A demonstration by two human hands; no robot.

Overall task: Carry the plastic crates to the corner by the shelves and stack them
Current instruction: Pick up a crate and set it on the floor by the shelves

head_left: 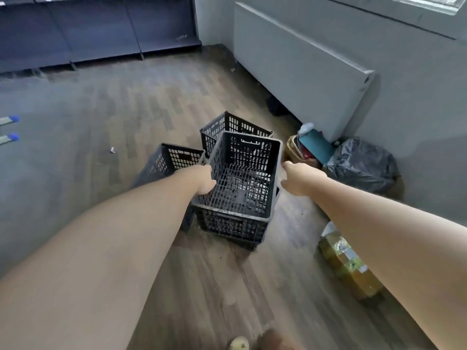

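Note:
A black slatted plastic crate [242, 180] sits tilted on top of another black crate [232, 228] on the wooden floor. My left hand [203, 180] grips its left rim, thumb inside the crate. My right hand [299, 179] holds its right rim, fingers hidden behind the edge. A third crate [174, 159] stands to the left and another crate [235, 126] stands behind. The dark shelves [101, 29] run along the far wall, with the corner at their right end.
A white radiator [298, 66] lines the right wall. Below it lie a black rubbish bag [364, 165], a box of items [308, 147] and a wrapped yellow package [348, 263]. Open wooden floor stretches toward the shelves.

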